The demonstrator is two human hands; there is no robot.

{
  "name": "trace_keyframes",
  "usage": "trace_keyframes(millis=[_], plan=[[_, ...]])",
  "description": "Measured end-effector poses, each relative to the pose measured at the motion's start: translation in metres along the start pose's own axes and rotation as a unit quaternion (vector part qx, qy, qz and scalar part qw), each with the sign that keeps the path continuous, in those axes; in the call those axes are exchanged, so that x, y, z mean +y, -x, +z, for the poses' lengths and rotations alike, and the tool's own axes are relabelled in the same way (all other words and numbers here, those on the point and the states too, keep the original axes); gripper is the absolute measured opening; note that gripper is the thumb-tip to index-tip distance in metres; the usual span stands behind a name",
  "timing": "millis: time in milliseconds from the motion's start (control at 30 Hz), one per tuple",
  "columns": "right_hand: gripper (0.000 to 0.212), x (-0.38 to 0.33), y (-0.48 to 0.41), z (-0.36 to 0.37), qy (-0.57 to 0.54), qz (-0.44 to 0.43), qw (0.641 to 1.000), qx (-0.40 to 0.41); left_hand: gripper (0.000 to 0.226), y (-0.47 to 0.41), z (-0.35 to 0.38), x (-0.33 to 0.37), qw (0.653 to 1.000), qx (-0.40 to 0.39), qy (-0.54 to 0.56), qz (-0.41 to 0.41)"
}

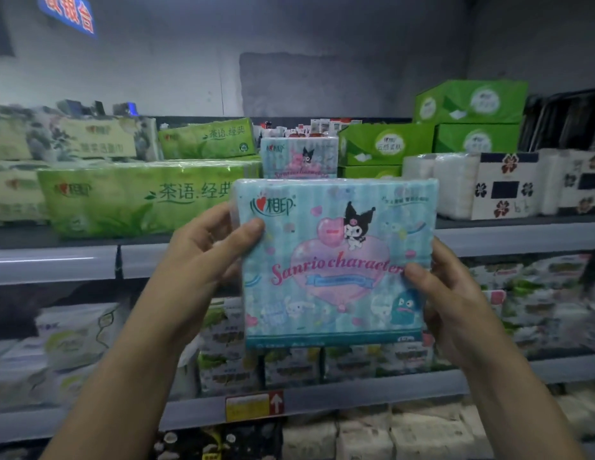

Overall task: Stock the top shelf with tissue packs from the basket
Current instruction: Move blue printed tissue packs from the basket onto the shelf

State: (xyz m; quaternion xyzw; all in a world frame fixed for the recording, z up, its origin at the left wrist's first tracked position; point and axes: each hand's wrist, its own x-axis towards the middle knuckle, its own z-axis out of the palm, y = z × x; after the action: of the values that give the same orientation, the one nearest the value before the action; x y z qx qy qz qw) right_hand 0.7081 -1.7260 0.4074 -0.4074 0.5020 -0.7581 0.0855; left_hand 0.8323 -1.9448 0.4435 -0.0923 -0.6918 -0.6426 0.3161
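Filling the centre of the frame, a pale blue tissue pack point(336, 260) printed with cartoon characters is held upright, its front turned to the camera. Its left edge is gripped by the left hand point(203, 260), the thumb pressed on the front face and the fingers curled behind. Its right edge is gripped lower down by the right hand point(455, 300) in the same manner, thumb laid on the front. The pack is carried in the air before the shelving, overlapping the grey front lip of the top shelf point(53, 263); it is not seen resting on anything.

Below centre, a lower shelf point(356, 393) of blurred packs is seen, marked by a yellow and red tag point(254, 406) with an arrow.

On the top shelf, a matching blue pack point(299, 157) is stood upright just above the held one. Long green packs point(140, 197) are laid at centre left, white packs with flower labels point(508, 187) at right, and green boxes point(472, 101) are stacked at upper right.

A blue sign point(68, 14) is fixed at upper left on the grey wall.
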Motion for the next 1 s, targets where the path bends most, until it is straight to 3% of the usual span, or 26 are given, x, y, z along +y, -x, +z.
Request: trace_keyframes(millis=[133,400,600,700,867,1000], plan=[[0.06,-0.006,-0.008,0.009,0.002,-0.016,1.0,0.018,0.056,-0.012,-0.012,0.008,0.999,-0.009,-0.013,0.03],[0.068,-0.014,-0.031,0.011,0.004,-0.022,0.999,0.032,0.061,-0.035,-0.019,0.015,0.998,0.0,-0.004,0.06],[0.121,-0.015,-0.059,-0.002,0.015,-0.003,0.998,0.054,0.061,-0.059,-0.013,0.021,0.997,0.001,-0.034,0.075],[0.115,-0.017,-0.077,-0.012,0.024,-0.018,0.998,0.057,0.06,-0.074,-0.008,0.022,0.995,0.003,-0.039,0.087],[0.066,-0.024,-0.11,-0.026,0.046,-0.061,0.997,0.009,0.029,-0.105,-0.001,0.02,0.996,0.01,-0.044,0.083],[0.074,-0.025,-0.131,-0.038,0.049,-0.059,0.997,-0.011,0.047,-0.132,-0.004,0.02,0.994,0.01,-0.065,0.084]])
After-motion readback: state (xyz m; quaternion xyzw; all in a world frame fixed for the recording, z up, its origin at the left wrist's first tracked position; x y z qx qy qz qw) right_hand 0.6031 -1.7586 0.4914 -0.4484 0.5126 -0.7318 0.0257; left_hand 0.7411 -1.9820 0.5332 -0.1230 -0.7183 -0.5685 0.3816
